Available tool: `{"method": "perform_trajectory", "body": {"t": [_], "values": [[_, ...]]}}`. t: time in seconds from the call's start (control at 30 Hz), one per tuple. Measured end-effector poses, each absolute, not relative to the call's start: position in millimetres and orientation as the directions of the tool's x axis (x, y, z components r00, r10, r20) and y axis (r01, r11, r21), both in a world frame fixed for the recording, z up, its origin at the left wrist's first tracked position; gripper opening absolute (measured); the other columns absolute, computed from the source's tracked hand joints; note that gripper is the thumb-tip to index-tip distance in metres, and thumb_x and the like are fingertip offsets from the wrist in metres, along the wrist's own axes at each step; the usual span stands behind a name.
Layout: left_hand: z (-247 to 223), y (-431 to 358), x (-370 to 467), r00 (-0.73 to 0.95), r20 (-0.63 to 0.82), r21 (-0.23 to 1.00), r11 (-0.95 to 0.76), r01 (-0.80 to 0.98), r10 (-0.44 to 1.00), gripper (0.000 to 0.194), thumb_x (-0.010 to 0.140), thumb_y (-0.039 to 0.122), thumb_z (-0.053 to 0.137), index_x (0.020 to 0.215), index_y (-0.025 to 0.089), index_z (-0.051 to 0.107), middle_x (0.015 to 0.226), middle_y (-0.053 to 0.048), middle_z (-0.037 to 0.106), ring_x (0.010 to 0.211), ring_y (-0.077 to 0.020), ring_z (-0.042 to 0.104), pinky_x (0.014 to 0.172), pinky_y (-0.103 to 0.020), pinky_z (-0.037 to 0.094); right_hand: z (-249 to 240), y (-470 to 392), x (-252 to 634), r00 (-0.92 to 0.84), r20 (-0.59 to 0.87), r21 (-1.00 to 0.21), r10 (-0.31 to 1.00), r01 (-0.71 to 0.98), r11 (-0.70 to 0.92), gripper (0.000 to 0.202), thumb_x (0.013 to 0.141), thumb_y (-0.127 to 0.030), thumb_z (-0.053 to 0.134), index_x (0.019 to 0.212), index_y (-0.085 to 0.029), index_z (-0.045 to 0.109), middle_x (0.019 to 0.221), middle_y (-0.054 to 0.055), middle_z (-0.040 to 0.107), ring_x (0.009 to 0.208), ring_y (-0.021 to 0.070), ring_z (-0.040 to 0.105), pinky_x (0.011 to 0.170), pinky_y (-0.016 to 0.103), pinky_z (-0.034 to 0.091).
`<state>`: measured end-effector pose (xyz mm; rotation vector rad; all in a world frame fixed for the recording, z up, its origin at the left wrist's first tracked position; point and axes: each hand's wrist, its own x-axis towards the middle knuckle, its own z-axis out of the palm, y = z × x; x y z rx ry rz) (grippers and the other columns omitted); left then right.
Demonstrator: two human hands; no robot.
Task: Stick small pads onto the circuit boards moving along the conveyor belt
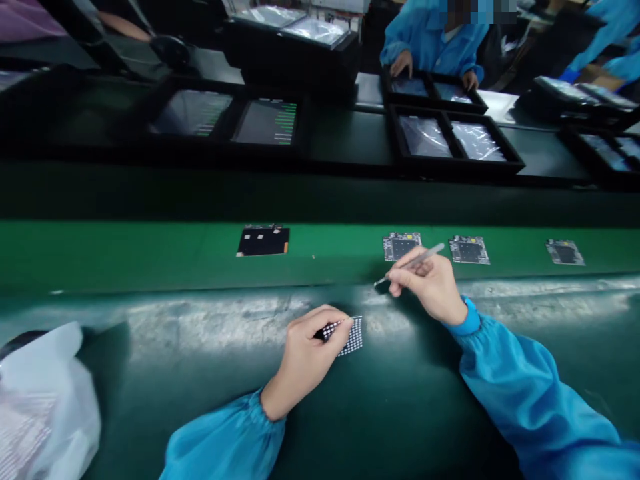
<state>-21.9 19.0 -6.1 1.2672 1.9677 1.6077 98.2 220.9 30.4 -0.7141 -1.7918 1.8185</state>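
Between the thumb and fingers of my left hand point(313, 347) is a small dark sheet point(354, 337) covered with rows of white dots. It is held just over the dark green work surface. My right hand point(425, 283) pinches a pair of slim metal tweezers point(423, 256), their tip pointing down and left above the near edge of the green strip. A tiny pale bit shows at the tip, too small to name. Right behind this hand lies a circuit board point(395, 248), partly covered by my fingers. Another circuit board point(470, 250) lies to its right.
On the green strip point(125, 257) are a black-covered board point(263, 241) at left and a further circuit board point(565, 253) at right. Behind stand black trays point(453, 167) with film-wrapped panels. A co-worker point(435, 40) handles a tray. A white plastic bag point(75, 400) sits at lower left.
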Motion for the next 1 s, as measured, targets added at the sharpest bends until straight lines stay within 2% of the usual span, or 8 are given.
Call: {"method": "perform_trajectory", "body": {"t": [0.1, 0.23, 0.43, 0.63, 0.87, 1.0], "values": [[-7, 19, -24, -0.564, 0.310, 0.889, -0.022, 0.458, 0.766, 0.015, 0.087, 0.014, 0.068, 0.074, 0.020, 0.071, 0.072, 0.000, 0.073, 0.064, -0.0133, 0.068, 0.060, -0.023, 0.052, 22, 263, 94, -0.614, 0.006, -0.999, 0.789, 0.032, 0.033, 0.033, 0.069, -0.038, 0.086, 0.076, -0.017, 0.061, 0.054, 0.001, 0.067, 0.044, 0.0148, 0.062, 0.045, 0.028, 0.055], [-8, 19, -26, -0.556, 0.333, 0.874, -0.028, 0.485, 0.762, 0.015, 0.087, 0.015, 0.067, 0.074, 0.020, 0.071, 0.072, 0.000, 0.073, 0.063, -0.0138, 0.069, 0.060, -0.023, 0.054, 9, 306, 84, -0.559, -0.026, -0.992, 0.829, 0.116, 0.047, 0.037, 0.063, -0.039, 0.088, 0.074, -0.016, 0.060, 0.053, 0.002, 0.065, 0.043, 0.0145, 0.061, 0.042, 0.026, 0.052], [-6, 21, -26, -0.557, 0.348, 0.860, -0.020, 0.510, 0.754, 0.014, 0.086, 0.016, 0.068, 0.073, 0.021, 0.071, 0.071, 0.000, 0.074, 0.061, -0.0140, 0.069, 0.058, -0.023, 0.055, -2, 329, 65, -0.520, -0.104, -0.957, 0.848, 0.285, 0.057, 0.024, 0.072, -0.025, 0.082, 0.075, -0.016, 0.060, 0.051, 0.001, 0.063, 0.042, 0.0146, 0.062, 0.042, 0.023, 0.053], [-5, 22, -27, -0.556, 0.343, 0.862, -0.019, 0.506, 0.757, 0.014, 0.086, 0.018, 0.068, 0.073, 0.021, 0.071, 0.071, 0.000, 0.074, 0.060, -0.0146, 0.069, 0.058, -0.023, 0.056, -6, 336, 64, -0.506, -0.108, -0.951, 0.856, 0.303, 0.059, 0.020, 0.076, -0.018, 0.078, 0.075, -0.015, 0.058, 0.054, 0.002, 0.064, 0.040, 0.0150, 0.061, 0.040, 0.025, 0.053], [-5, 22, -28, -0.553, 0.367, 0.852, -0.032, 0.522, 0.748, 0.014, 0.085, 0.017, 0.068, 0.072, 0.021, 0.070, 0.071, 0.000, 0.074, 0.059, -0.0143, 0.069, 0.057, -0.022, 0.056, -7, 340, 68, -0.507, -0.096, -0.938, 0.856, 0.334, 0.092, 0.019, 0.077, -0.018, 0.076, 0.074, -0.016, 0.057, 0.054, 0.002, 0.065, 0.040, 0.0154, 0.061, 0.042, 0.026, 0.052], [-5, 21, -29, -0.549, 0.375, 0.848, -0.036, 0.529, 0.747, 0.014, 0.085, 0.017, 0.068, 0.072, 0.021, 0.071, 0.071, 0.000, 0.074, 0.060, -0.0138, 0.069, 0.057, -0.021, 0.056, -1, 338, 72, -0.520, -0.068, -0.881, 0.852, 0.432, 0.193, 0.016, 0.080, -0.020, 0.072, 0.076, -0.017, 0.057, 0.051, 0.000, 0.063, 0.044, 0.0173, 0.063, 0.048, 0.027, 0.053]]}}
